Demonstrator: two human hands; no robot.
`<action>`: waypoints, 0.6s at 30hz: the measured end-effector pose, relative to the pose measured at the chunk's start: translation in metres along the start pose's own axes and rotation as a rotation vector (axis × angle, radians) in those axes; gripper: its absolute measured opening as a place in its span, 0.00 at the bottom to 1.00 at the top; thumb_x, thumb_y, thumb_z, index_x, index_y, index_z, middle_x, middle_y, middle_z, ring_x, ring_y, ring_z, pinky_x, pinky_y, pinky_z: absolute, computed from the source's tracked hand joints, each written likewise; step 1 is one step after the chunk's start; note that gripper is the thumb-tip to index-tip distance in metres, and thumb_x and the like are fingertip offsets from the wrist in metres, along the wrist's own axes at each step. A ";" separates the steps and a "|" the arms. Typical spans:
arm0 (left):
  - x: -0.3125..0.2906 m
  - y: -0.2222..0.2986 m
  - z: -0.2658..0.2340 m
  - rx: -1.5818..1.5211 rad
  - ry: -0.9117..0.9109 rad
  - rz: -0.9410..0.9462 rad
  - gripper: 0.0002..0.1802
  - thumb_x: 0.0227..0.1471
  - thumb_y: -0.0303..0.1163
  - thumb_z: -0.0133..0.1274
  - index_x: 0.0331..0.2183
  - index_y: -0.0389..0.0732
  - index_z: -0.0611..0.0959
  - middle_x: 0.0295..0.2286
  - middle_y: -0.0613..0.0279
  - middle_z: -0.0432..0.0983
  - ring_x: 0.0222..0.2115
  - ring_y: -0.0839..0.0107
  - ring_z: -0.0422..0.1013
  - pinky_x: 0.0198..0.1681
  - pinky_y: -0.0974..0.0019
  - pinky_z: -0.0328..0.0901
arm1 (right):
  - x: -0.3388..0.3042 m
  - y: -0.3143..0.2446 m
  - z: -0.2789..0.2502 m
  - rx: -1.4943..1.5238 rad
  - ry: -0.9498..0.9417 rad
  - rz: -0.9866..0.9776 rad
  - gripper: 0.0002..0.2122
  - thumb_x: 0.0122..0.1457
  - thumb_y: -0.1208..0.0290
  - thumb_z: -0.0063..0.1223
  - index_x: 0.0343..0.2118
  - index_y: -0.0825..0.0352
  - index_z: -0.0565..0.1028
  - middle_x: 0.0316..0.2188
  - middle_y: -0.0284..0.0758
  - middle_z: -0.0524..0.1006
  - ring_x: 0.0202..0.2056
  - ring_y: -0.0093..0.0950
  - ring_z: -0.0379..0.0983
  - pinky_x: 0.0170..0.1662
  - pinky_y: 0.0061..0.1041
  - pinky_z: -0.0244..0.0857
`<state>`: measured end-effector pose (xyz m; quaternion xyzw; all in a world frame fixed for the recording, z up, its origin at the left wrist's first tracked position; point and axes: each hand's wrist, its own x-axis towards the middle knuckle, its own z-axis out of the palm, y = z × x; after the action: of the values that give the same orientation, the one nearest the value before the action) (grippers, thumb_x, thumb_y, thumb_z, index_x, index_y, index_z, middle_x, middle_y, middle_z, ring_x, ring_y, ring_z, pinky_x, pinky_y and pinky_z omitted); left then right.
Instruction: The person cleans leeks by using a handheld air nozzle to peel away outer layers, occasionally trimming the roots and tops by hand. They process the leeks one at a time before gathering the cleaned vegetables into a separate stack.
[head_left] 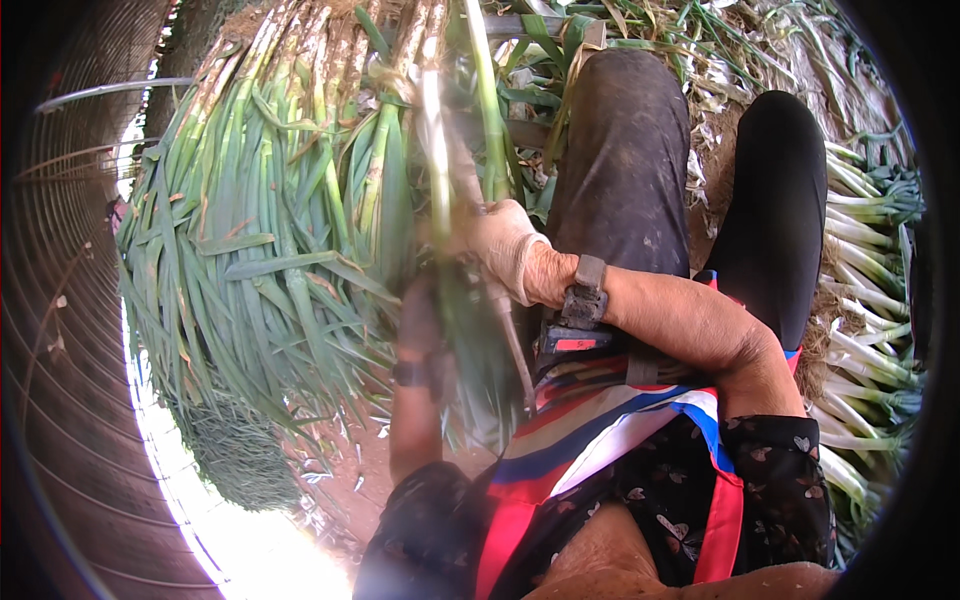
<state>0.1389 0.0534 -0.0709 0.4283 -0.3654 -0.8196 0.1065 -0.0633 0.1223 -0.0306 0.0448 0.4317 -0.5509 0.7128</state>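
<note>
A long green onion (437, 160), with a pale stalk and trailing green leaves, runs blurred between my hands. My right hand (505, 245), in a pale glove, is closed around a slim brownish rod (515, 345) that runs above and below the fist, right beside the onion. Smeared by motion, my left hand (422, 312) is next to the onion's leaves, its fingers not readable. Just left of it lies a thick heap of untrimmed green onions (270, 190), roots at the far end. Another green onion stalk (487, 100) stands beyond my right hand.
Along the right side lies a row of green onions (860, 330) with clean white stalks. Peeled skins and leaf scraps (715, 120) litter the ground ahead of my knees. A dark netted wall (70, 330) curves along the left, near a lower pile of greens (240, 450).
</note>
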 end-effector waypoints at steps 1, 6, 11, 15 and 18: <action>-0.006 0.002 0.005 0.002 -0.062 0.014 0.27 0.61 0.49 0.38 0.52 0.37 0.69 0.44 0.54 0.73 0.43 0.62 0.71 0.48 0.57 0.68 | -0.007 -0.001 -0.001 0.052 -0.038 0.053 0.08 0.52 0.73 0.54 0.34 0.70 0.72 0.18 0.35 0.72 0.14 0.26 0.67 0.17 0.26 0.63; -0.023 0.016 0.052 -0.020 -0.012 0.052 0.27 0.61 0.49 0.37 0.50 0.37 0.70 0.42 0.54 0.74 0.40 0.63 0.73 0.45 0.58 0.70 | -0.077 -0.031 0.006 -0.236 0.054 -0.041 0.11 0.51 0.76 0.57 0.36 0.74 0.71 0.22 0.40 0.73 0.23 0.33 0.71 0.23 0.38 0.63; 0.014 0.060 0.094 0.368 -0.097 0.271 0.22 0.59 0.42 0.43 0.47 0.35 0.73 0.38 0.55 0.75 0.36 0.65 0.74 0.42 0.64 0.69 | -0.089 -0.018 -0.006 -0.216 0.177 -0.340 0.10 0.46 0.76 0.59 0.31 0.69 0.71 0.17 0.28 0.68 0.13 0.19 0.60 0.14 0.23 0.55; 0.087 0.068 0.124 1.291 0.076 0.571 0.12 0.55 0.31 0.46 0.41 0.38 0.76 0.34 0.57 0.75 0.34 0.71 0.72 0.37 0.67 0.67 | -0.080 -0.015 -0.015 -0.006 0.305 -0.408 0.08 0.50 0.76 0.55 0.31 0.66 0.69 0.17 0.30 0.65 0.08 0.22 0.57 0.09 0.23 0.52; 0.126 0.031 0.090 0.863 0.083 0.477 0.15 0.50 0.34 0.51 0.40 0.38 0.78 0.24 0.53 0.74 0.31 0.52 0.71 0.38 0.60 0.64 | -0.083 -0.016 -0.005 0.070 0.294 -0.402 0.08 0.49 0.77 0.55 0.32 0.66 0.69 0.17 0.30 0.66 0.08 0.22 0.57 0.08 0.23 0.51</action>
<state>-0.0120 0.0154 -0.0951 0.3700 -0.7547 -0.5287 0.1185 -0.0810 0.1804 0.0281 0.0626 0.5117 -0.6838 0.5164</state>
